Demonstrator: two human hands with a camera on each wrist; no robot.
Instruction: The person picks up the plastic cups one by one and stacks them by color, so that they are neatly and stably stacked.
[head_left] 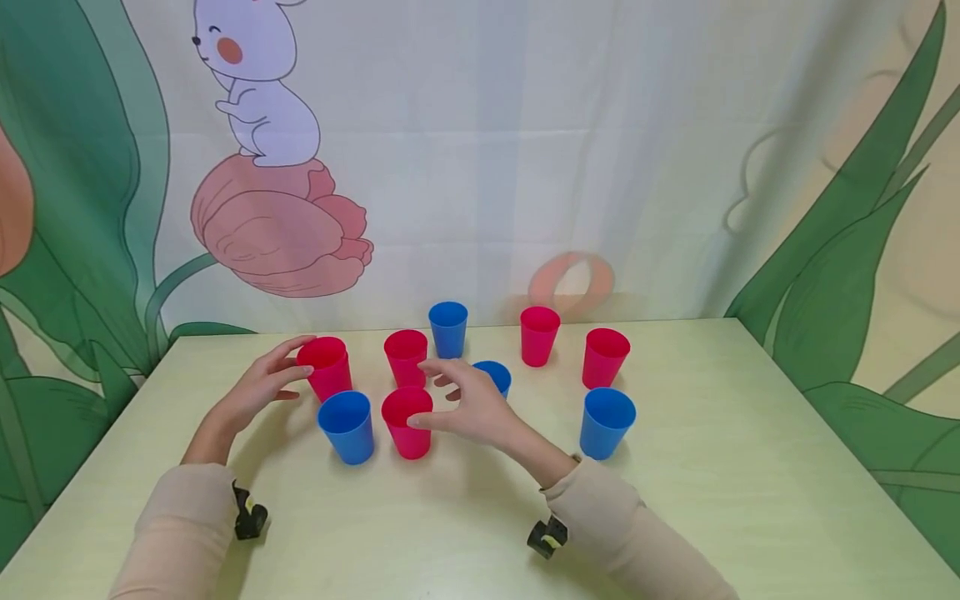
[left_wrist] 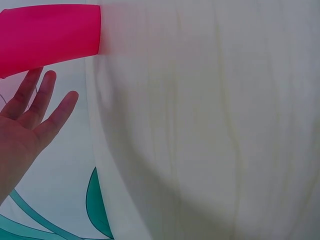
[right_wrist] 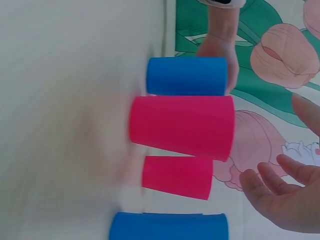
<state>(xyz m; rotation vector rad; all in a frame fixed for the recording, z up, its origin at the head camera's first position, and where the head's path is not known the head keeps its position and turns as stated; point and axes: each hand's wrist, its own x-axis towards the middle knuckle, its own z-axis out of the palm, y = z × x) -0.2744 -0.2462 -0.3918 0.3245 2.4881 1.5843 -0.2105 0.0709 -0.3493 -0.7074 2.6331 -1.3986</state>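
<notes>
Nearest: beige sleeves, left [head_left: 176, 529] and right [head_left: 622, 529], over the table [head_left: 765, 467], each with a black wrist camera. Next, front cups, all upright, mouths up: left blue cup [head_left: 347, 429] and near red cup [head_left: 407, 425] side by side left of table centre, right blue cup [head_left: 606, 427] toward the right edge. Right hand [head_left: 476, 404] is over the near red cup, thumb and fingers well apart, nothing held; right wrist view shows it clear of the cup bodies. Left hand [head_left: 258, 387], on the table's left-edge side, is open around the left red cup [head_left: 326, 371], thumb at the near rim, fingers on the far side. Left wrist view has three fingers spread; can't tell if any finger presses on the cup. That cup is just behind the left blue cup; a second rim line shows on its right, can't tell if two are nested. Same depth: middle red cup [head_left: 405, 354], mid blue cup [head_left: 495, 377] partly hidden by the right hand, right red cup [head_left: 606, 358] just behind the right blue cup. By the far edge: far blue cup [head_left: 448, 332] and, to its right, far red cup [head_left: 539, 337]. Behind that edge, a printed curtain [head_left: 652, 167] with a rabbit [head_left: 273, 121] on a pink flower.
</notes>
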